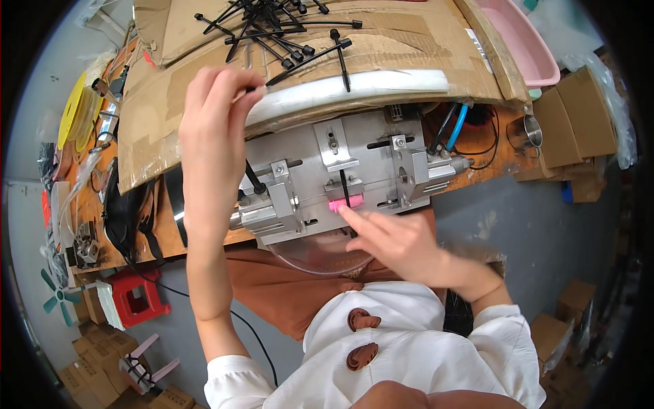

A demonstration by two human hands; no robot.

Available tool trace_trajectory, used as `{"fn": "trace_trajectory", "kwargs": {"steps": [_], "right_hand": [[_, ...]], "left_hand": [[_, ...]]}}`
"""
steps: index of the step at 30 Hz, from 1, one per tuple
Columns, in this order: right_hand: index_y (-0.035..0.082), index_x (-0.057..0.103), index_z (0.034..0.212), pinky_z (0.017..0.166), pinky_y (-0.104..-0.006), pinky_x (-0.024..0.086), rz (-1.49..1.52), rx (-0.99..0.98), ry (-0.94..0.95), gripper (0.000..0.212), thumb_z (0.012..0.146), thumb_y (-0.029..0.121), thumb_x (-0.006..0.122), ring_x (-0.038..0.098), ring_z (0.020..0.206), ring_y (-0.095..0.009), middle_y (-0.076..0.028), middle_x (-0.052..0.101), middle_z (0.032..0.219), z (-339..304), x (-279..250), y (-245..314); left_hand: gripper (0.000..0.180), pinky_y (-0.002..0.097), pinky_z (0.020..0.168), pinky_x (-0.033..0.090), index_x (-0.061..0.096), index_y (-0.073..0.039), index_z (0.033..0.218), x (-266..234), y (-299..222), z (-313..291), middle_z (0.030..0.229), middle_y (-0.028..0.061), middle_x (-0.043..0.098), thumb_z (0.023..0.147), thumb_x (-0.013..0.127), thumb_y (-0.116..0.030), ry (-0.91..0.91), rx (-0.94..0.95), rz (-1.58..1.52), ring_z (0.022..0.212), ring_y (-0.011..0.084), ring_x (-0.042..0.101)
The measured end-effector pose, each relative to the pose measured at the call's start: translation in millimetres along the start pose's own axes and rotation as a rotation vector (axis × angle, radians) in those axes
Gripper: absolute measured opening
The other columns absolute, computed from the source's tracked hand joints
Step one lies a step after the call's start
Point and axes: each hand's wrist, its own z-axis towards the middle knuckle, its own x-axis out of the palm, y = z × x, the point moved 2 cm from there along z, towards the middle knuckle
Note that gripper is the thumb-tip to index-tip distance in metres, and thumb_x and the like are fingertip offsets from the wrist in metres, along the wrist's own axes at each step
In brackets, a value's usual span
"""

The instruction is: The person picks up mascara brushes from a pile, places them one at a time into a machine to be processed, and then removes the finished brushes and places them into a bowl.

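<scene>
My left hand [216, 126] is raised over the near left edge of the cardboard, thumb and fingers pinched at the end of a thin black rod with a knobbed end [310, 61]. Another black rod [255, 178] shows beside my left wrist, its upper part hidden. At the metal fixture [310, 153], my right hand [402, 245] has its fingertips on a black rod [345, 183] standing across the middle. The index fingertip also meets a pink piece [355, 200] there. Metal clamp blocks [411, 174] flank the rod on both sides.
Several more black rods [262, 27] lie piled on the cardboard [402, 41], behind a white foam strip [368, 85]. A pink basin [521, 41] and a metal cup [526, 131] are at the right. A red stool [139, 300] stands on the floor at left.
</scene>
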Motion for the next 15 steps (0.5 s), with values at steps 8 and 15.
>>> {"fn": "trace_trajectory", "kwargs": {"steps": [8, 15], "right_hand": [[-0.002, 0.063, 0.101, 0.069, -0.0351, 0.052, -0.328, -0.312, 0.163, 0.014, 0.092, 0.006, 0.056, 0.064, 0.077, -0.028, -0.018, 0.065, 0.088, 190, -53, -106], [0.000, 0.058, 0.120, 0.061, -0.0311, 0.051, 0.252, 0.123, -0.029, 0.031, 0.092, 0.012, 0.059, 0.065, 0.072, -0.020, -0.017, 0.068, 0.088, 181, -106, -81]], "left_hand": [[0.044, 0.0358, 0.076, 0.047, 0.058, 0.000, 0.115, 7, -54, -110, 0.096, 0.0122, 0.057, 0.073, 0.066, 0.009, 0.030, -0.034, 0.039, 0.088, 0.0270, 0.055], [0.067, 0.0315, 0.077, 0.046, 0.038, 0.013, 0.136, 63, -95, -156, 0.092, 0.0117, 0.050, 0.074, 0.060, 0.005, 0.332, -0.062, 0.124, 0.083, 0.0232, 0.049]]}}
